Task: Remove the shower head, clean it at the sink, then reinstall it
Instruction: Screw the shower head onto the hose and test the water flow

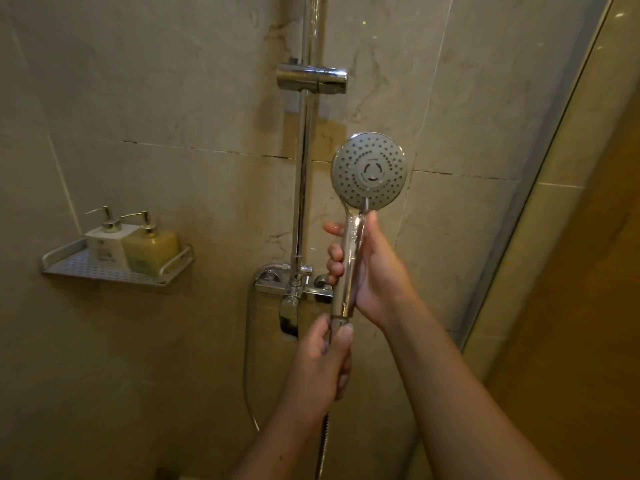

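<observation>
Walls: beige marbled tiles (pixel 173 81) are covering the far side, with dark grout lines running across.
Rail: a chrome riser (pixel 304 168) is standing upright at the centre, carrying a bracket (pixel 311 77) high up.
Mixer: a chrome valve (pixel 294 289) is sitting low on the wall at the foot of the riser.
Shelf: a perforated metal rack (pixel 104 268) is hanging on the left, holding a white pump bottle (pixel 105 242) touching a yellow one (pixel 150 249).
Right side: a glass panel (pixel 519 202) is slanting away from the wall.
Light: a dim warm glow is filling the stall.

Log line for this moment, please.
shower head: off holder, upright | right hand: grips handle | left hand: pinches hose nut at handle base | hose: attached
</observation>
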A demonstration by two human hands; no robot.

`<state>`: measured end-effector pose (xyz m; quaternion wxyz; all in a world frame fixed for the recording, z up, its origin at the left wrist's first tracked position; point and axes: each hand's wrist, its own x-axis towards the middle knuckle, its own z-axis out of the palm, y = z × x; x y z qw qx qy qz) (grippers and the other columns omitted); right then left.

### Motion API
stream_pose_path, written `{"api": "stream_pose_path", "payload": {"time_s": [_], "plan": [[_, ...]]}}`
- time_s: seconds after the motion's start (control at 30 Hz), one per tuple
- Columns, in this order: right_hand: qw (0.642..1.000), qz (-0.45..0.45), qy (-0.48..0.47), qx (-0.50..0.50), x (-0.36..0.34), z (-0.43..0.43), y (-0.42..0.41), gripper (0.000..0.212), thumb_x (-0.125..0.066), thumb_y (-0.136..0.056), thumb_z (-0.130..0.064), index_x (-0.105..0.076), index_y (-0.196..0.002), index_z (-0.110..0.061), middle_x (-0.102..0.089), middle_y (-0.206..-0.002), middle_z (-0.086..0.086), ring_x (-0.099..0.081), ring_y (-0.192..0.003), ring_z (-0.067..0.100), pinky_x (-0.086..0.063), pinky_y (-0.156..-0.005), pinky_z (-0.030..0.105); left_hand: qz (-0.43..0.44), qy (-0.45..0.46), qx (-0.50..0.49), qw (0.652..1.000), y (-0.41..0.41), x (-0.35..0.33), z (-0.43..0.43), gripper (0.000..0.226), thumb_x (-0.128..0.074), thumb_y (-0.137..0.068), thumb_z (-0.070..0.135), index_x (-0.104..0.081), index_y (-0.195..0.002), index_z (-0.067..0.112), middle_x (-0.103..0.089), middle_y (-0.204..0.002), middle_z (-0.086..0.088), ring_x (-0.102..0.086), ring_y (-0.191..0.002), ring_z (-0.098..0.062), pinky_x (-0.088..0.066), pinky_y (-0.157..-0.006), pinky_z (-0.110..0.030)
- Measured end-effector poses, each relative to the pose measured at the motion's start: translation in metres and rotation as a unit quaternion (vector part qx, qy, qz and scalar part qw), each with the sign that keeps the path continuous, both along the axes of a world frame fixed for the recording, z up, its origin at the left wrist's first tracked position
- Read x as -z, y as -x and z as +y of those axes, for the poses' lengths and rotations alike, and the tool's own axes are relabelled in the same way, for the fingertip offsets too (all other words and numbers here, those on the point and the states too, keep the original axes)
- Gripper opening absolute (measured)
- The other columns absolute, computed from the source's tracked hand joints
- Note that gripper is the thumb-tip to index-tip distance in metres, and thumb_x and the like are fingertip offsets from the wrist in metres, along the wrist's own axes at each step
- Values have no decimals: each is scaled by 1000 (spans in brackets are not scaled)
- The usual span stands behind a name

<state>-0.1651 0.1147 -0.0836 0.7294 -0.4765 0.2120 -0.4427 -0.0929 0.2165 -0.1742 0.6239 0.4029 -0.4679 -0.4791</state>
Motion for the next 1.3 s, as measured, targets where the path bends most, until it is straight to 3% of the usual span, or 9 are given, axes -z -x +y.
{"api": "stream_pose_path", "payload": {"time_s": [0.1,0.2,0.5,0.6,0.73,0.87,1.0,1.13,1.3], "plan": [[999,-26,-29,-26,-2,0,1,63,-28,-104,-53,-60,-128,-4,-58,-75,5,-53,-63,16,-48,-60,29,1,-4,-3,1000,-2,2,-2,24,-51,-97,31,-48,-102,8,-32,-54,6,-25,-42,-7,-19,-37,-17],[998,-36,-34,-41,-1,0,2,54,-31,-106,-40,-60,-130,-2,-59,-78,6,-55,-69,16,-50,-64,29,11,3,4,1000,-3,3,-2,24,-56,-87,42,-53,-96,19,-33,-54,6,-26,-40,-7,-21,-36,-16],[996,0,79,44,0,1,-1,22,-60,-97,-32,-61,-101,-11,-64,-78,1,-62,-72,15,-55,-63,29,16,13,9,1000,-3,2,-4,18,-56,-85,43,-53,-89,26,-32,-52,8,-25,-39,-5,-19,-37,-15],[997,-3,65,39,-3,2,-5,28,-68,-93,-27,-52,-109,-9,-73,-90,9,-73,-81,24,-61,-67,37,13,14,6,1000,-2,2,-4,11,-56,-85,43,-58,-87,32,-32,-53,8,-25,-39,-5,-19,-37,-15],[993,59,91,50,-3,2,-6,19,-59,-100,-30,-52,-104,-13,-63,-71,2,-57,-56,12,-52,-53,28,3,5,0,1000,-3,2,-5,11,-56,-92,39,-56,-87,29,-32,-51,9,-25,-38,-4,-20,-36,-14],[999,40,19,4,-4,2,-7,54,-36,-103,-53,-61,-121,-8,-57,-72,2,-53,-62,15,-47,-61,30,-17,-5,-22,1000,-5,3,-4,18,-52,-99,32,-56,-81,34,-34,-51,9,-27,-38,-4,-21,-35,-15],[999,-6,-18,-46,-5,-1,-4,55,-29,-105,-42,-61,-130,-4,-59,-77,6,-55,-68,17,-47,-68,32,-20,-5,-24,999,-7,4,-3,15,-54,-96,34,-52,-93,19,-35,-52,9,-28,-38,-4,-23,-35,-15],[999,12,11,-31,-1,-4,-4,49,-34,-107,-39,-69,-120,-6,-62,-79,3,-57,-71,14,-50,-70,31,-8,2,-16,1000,-7,5,-1,33,-59,-91,43,-51,-99,12,-36,-54,8,-29,-40,-6,-23,-37,-17],[997,-2,70,26,2,-2,-7,35,-53,-99,-38,-80,-93,-16,-71,-92,3,-67,-85,17,-58,-82,44,-3,8,-11,1000,-6,4,-2,23,-56,-95,39,-52,-95,17,-35,-54,7,-28,-40,-6,-21,-38,-17]]}}
